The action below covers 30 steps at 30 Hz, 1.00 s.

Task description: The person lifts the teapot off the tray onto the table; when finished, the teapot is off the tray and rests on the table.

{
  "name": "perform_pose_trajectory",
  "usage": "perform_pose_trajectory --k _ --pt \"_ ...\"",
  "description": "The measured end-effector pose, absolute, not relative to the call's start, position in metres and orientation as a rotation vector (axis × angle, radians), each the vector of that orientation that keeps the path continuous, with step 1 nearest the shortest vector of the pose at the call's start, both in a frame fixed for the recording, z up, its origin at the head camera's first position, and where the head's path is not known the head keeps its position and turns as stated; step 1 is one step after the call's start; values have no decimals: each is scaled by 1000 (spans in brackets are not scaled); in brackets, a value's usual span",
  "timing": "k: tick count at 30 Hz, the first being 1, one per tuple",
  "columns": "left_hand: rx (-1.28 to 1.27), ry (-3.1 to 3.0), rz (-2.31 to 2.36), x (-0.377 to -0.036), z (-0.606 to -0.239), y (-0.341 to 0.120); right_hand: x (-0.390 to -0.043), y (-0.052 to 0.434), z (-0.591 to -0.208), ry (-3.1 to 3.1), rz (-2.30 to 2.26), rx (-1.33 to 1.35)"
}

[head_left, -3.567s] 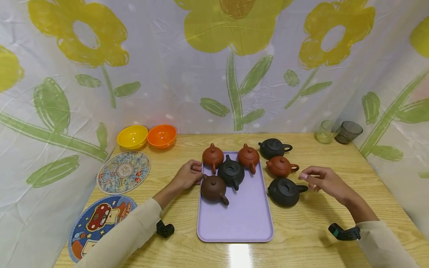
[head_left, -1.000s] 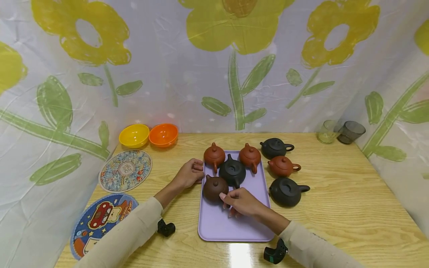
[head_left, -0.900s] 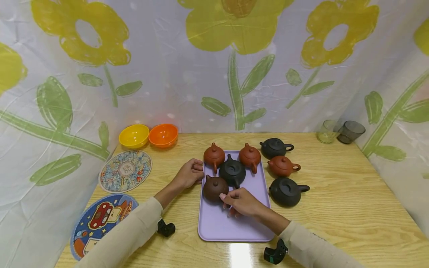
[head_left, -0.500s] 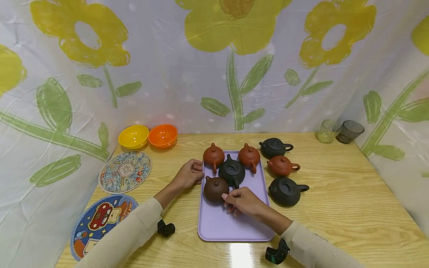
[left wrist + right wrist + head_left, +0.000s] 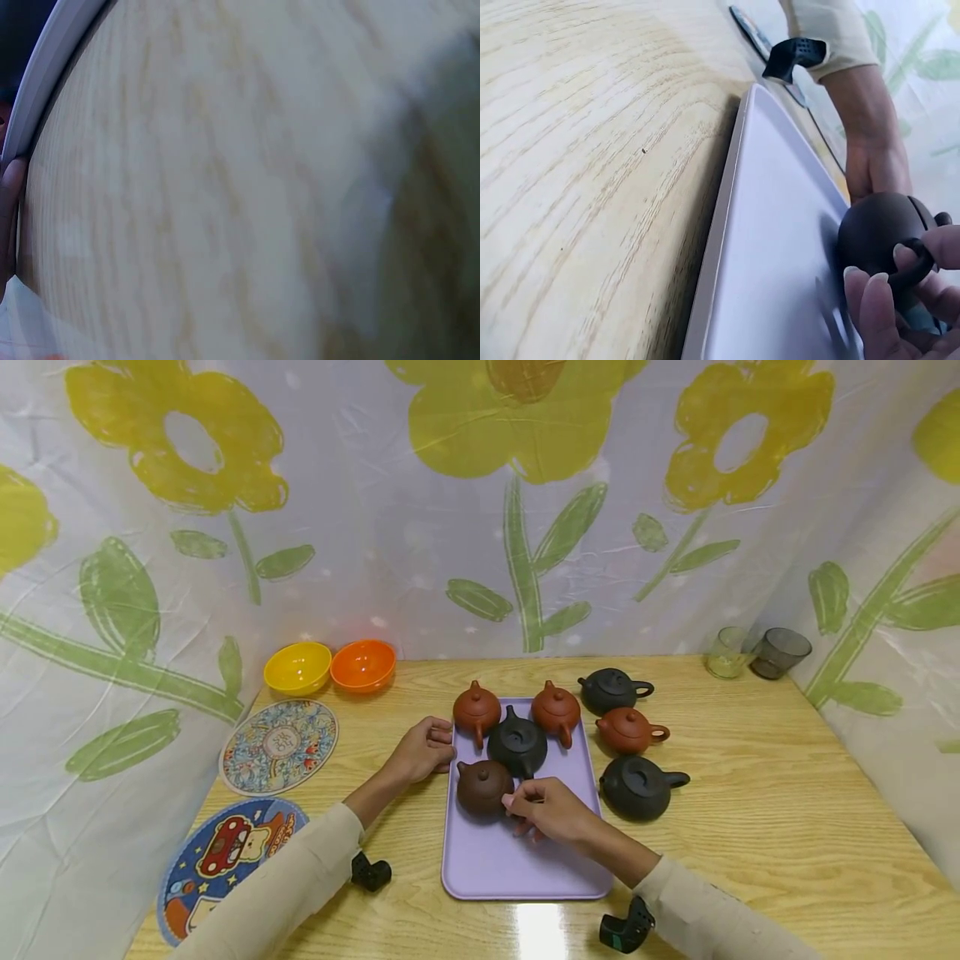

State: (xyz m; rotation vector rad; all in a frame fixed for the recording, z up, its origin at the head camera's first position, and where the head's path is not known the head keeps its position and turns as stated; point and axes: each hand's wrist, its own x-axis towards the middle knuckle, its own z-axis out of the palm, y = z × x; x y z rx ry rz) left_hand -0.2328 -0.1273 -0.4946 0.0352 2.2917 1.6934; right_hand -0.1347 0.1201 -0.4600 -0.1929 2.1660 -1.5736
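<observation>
Fingers (image 5: 870,296) of the right hand (image 5: 547,810) are curled round the loop handle of the dark brown teapot (image 5: 482,787), thumb on the upper side, as the right wrist view shows. That teapot stands upright on the lilac tray (image 5: 525,860), against the tray's left edge about midway along it, spout pointing away from the person. Left hand (image 5: 422,750) rests on the table (image 5: 750,827) just outside the tray's left edge, fingers loosely curled against the rim; whether they actually grip the rim cannot be told, and the left wrist view is blurred.

Behind the brown teapot on the tray stands a black teapot (image 5: 517,745), close to it. At the tray's far edge stand two red-brown teapots (image 5: 477,710) (image 5: 556,711), left and right.

On the table beside the tray's right edge stand three more teapots in a row: a large black one (image 5: 637,787) nearest, a red-brown one (image 5: 628,731) in the middle, a black one (image 5: 609,690) farthest.

Along the table's left edge lie two round printed mats (image 5: 225,852) (image 5: 278,746). At the far left corner sit a yellow bowl (image 5: 297,667) and an orange bowl (image 5: 363,664), touching. At the far right corner stand two glasses (image 5: 726,652) (image 5: 780,652).
</observation>
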Motion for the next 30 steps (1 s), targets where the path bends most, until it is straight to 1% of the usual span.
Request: perform_pose_trajectory --k 5,19,30 --pt "34 2284 1699 -233 -496 -127 -134 126 -459 2162 -1578 -188" --pt "50 2299 1696 -233 -498 -128 -130 163 -441 2181 -1459 -335" --pt "44 2304 1671 -234 -498 -128 -125 201 -435 2178 -1412 -476"
